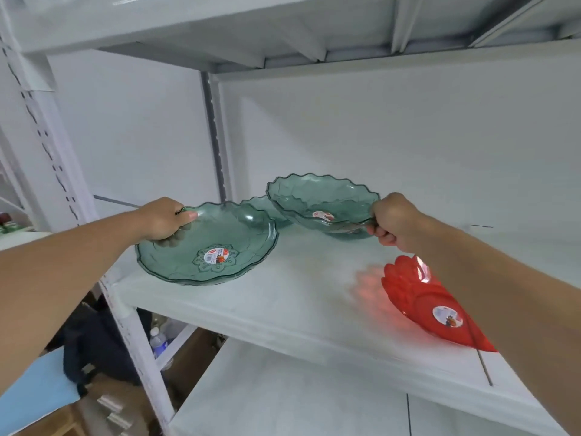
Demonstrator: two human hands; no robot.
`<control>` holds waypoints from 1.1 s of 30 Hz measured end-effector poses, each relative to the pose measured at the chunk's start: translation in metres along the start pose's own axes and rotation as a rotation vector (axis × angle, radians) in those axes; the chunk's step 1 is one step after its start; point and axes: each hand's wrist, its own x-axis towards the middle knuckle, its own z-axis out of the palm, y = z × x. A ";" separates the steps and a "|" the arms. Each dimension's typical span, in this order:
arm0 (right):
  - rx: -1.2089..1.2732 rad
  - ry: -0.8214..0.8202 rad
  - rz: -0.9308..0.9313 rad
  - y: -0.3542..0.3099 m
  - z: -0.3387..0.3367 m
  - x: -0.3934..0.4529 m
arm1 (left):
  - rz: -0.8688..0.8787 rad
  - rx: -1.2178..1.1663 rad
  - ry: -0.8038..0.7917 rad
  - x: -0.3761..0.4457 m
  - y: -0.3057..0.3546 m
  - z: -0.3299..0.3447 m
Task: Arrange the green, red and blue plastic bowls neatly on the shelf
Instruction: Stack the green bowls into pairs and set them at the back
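My left hand (165, 219) grips the far-left rim of a wide, shallow green bowl (217, 243) held tilted over the left end of the white shelf (283, 306). My right hand (393, 221) pinches the right rim of a deeper green bowl (320, 199), which looks lifted just above the shelf. Behind and between them another green bowl (267, 209) rests at the back, mostly hidden. A red bowl (418, 303) lies on the shelf's front right, partly covered by my right forearm. No blue bowl is in view.
A white slotted upright post (135, 338) stands at the shelf's left front corner. Another shelf board (314, 26) hangs close above. A lower shelf (298, 401) lies beneath. Down left are a water bottle (158, 339), a dark bag (100, 347) and a blue surface (34, 385).
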 end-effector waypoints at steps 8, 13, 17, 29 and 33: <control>-0.066 -0.020 0.079 0.010 0.028 0.003 | -0.068 0.008 0.021 0.022 -0.043 0.011; -0.085 0.065 0.108 0.018 0.042 -0.009 | -0.036 -0.035 -0.006 0.057 -0.063 0.018; -0.097 0.146 0.140 0.023 0.067 -0.014 | -0.001 -0.056 -0.060 0.088 -0.081 0.024; -0.021 0.336 0.235 0.002 0.085 -0.013 | 0.088 -0.138 -0.132 0.145 -0.070 -0.001; 0.063 0.337 0.311 -0.015 0.068 0.001 | 0.088 -0.146 -0.094 0.163 -0.039 -0.006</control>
